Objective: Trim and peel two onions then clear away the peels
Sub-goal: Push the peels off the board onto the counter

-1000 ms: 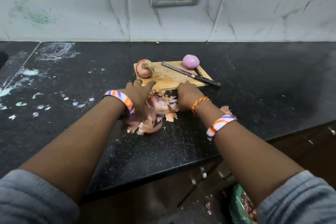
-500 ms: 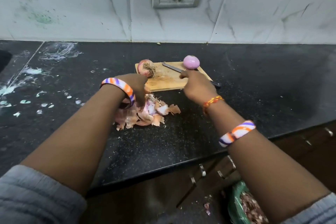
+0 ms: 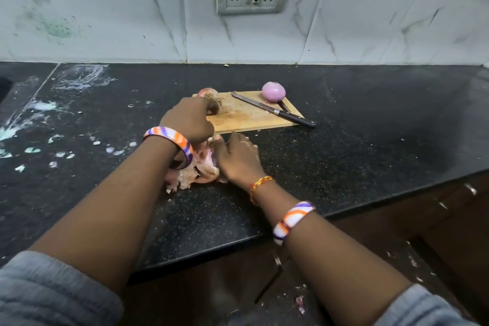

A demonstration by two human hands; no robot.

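1. on the dark surface [image 3: 344,167], just in front of the wooden board [image 3: 246,119], lies my pile of onion peels [image 3: 201,172]. i think they sit near the edge so they can be swept off easily.
2. my left hand [image 3: 189,120] is over the far side of the pile, by the near corner of the board. its fingers curl down, but i cannot tell if it grips any peel.
3. my right hand [image 3: 238,156] lies on the right side of the pile with its fingers loose and fairly straight, pushing the peels and not pinching them. i think the two hands are squeezing the pile together to scoop it up.
4. the peeled purple onion [image 3: 274,91] sits on the far right corner of the board. the other onion [image 3: 210,95], with its root hairs on, sits at the far left corner, partly behind my left hand.
5. the knife [image 3: 272,111] lies flat on the board, handle sticking out over the edge, out of the way.
6. i see no bowl or bin in view to hold peels.
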